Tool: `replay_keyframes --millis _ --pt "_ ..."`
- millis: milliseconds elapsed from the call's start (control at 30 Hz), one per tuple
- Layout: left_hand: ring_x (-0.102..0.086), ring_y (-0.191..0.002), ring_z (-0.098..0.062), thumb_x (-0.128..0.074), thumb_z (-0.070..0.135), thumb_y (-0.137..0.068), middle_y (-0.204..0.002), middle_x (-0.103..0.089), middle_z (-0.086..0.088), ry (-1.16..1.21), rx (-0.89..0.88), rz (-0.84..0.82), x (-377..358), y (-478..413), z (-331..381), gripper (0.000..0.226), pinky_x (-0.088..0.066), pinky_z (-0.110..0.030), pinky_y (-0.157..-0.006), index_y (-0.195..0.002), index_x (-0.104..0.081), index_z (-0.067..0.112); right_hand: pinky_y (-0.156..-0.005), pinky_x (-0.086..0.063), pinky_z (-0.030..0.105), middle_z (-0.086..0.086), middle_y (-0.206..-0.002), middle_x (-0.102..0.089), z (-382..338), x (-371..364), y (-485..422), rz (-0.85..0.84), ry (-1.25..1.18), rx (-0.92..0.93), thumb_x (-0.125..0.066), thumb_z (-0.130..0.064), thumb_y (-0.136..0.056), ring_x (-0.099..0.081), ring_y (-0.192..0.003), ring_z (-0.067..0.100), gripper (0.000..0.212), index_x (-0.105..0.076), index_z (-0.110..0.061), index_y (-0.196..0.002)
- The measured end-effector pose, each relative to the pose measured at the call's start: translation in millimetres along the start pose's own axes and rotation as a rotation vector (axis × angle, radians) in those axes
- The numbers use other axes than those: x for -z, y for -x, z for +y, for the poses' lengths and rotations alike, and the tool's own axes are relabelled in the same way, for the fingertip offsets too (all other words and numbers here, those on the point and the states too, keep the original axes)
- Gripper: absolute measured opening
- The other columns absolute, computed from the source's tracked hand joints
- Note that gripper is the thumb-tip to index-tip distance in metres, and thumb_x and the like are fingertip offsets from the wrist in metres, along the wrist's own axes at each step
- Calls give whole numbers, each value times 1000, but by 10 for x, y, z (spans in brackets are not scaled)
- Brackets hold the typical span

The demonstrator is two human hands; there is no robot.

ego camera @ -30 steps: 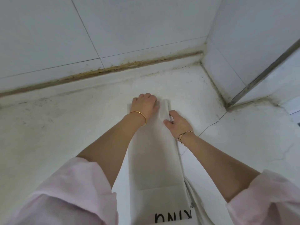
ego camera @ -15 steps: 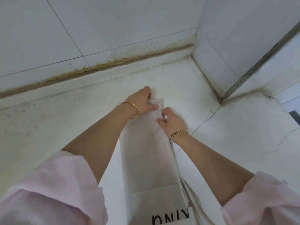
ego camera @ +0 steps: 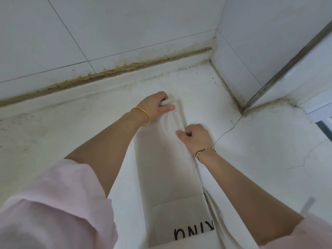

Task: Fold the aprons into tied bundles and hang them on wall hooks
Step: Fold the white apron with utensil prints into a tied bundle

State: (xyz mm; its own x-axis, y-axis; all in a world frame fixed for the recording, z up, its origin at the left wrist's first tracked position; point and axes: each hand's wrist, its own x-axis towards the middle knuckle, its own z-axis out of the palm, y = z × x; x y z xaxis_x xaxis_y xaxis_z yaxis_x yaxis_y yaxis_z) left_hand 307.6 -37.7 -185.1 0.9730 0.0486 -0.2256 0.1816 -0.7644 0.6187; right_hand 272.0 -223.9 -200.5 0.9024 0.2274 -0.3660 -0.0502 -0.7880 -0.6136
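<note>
Lengthwise folding done at frame centre; pinches far end of the apron [ego camera: 167,168] in left hand [ego camera: 154,105] grip, clutches its edge with right hand [ego camera: 196,138]; tying, hanging undone.

Surface: white counter [ego camera: 62,133], scuffed and stained, with grime along its back edge.
Crack: a thin crack [ego camera: 226,131] runs across its right part.
Lying on it: a white apron [ego camera: 167,168] folded into a long strip, far end lifted and bunched.
Beside it: straps [ego camera: 215,219] touch the strip's near right edge.
</note>
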Motion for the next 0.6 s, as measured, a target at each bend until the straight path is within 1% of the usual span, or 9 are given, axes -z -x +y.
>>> replay_keyframes --millis 100,167,233,300,367,433,467,533,600 --pt "-50 -79 -23 -56 45 -89 -83 -53 -4 -104 14 83 -18 -83 64 36 -36 -33 -67 -96 -53 9 -60 -33 29 -2 -65 -41 13 52 1 7 34 53 -50 -36 -94 -41 -67 23 32 -36 -15 -74" --pt "-54 -87 -28 -57 42 -90 -92 -57 -10 -201 -1 167 -59 -151 86 38 -40 -35 -72 -104 -55 6 -60 -34 29 2 -71 -47 26 87 -29 35 160 72 -46 -36 -96 -44 -68 25 26 -37 -14 -84" --pt "-52 -99 -34 -62 31 -88 -105 -57 -15 -315 -48 322 -113 -158 87 36 -40 -39 -80 -110 -56 4 -59 -34 29 6 -81 -51 40 115 -46 83 288 83 -47 -32 -96 -47 -72 27 21 -39 -13 -91" --pt "-54 -91 -36 -66 16 -80 -100 -57 -18 -449 -115 543 -175 -96 48 24 -42 -39 -73 -99 -59 2 -56 -35 30 10 -92 -53 81 127 -35 241 375 180 -58 -20 -89 -52 -78 30 20 -48 -7 -100" --pt "-55 -76 -33 -60 10 -78 -88 -58 -16 -525 -196 669 -272 65 13 10 -41 -36 -64 -85 -59 3 -50 -40 33 16 -92 -56 127 95 -6 288 428 323 -65 -2 -76 -56 -77 35 27 -58 0 -102" --pt "-55 -77 -32 -51 15 -82 -89 -59 -15 -537 -287 593 -460 262 -53 14 -41 -38 -65 -86 -60 5 -53 -45 36 19 -101 -56 122 -2 20 183 456 412 -60 4 -76 -56 -83 37 32 -60 1 -107" --pt "-57 -83 -33 -47 21 -84 -96 -61 -14 -557 -305 512 -557 350 -92 22 -40 -39 -71 -91 -62 6 -56 -47 37 19 -107 -54 118 -57 42 120 468 443 -56 3 -79 -55 -88 37 33 -59 1 -112" --pt "-54 -110 -33 -38 34 -89 -120 -57 -13 -607 -252 339 -668 459 -170 39 -37 -43 -92 -113 -61 12 -65 -50 42 19 -118 -50 110 -119 61 89 469 452 -52 -1 -84 -52 -93 37 36 -54 0 -121" --pt "-27 -139 -30 -26 46 -94 -149 -33 -13 -616 -115 212 -654 511 -208 53 -18 -49 -114 -139 -42 22 -76 -49 42 15 -130 -41 106 -118 47 70 489 403 -46 -7 -91 -47 -103 35 42 -44 -5 -133"
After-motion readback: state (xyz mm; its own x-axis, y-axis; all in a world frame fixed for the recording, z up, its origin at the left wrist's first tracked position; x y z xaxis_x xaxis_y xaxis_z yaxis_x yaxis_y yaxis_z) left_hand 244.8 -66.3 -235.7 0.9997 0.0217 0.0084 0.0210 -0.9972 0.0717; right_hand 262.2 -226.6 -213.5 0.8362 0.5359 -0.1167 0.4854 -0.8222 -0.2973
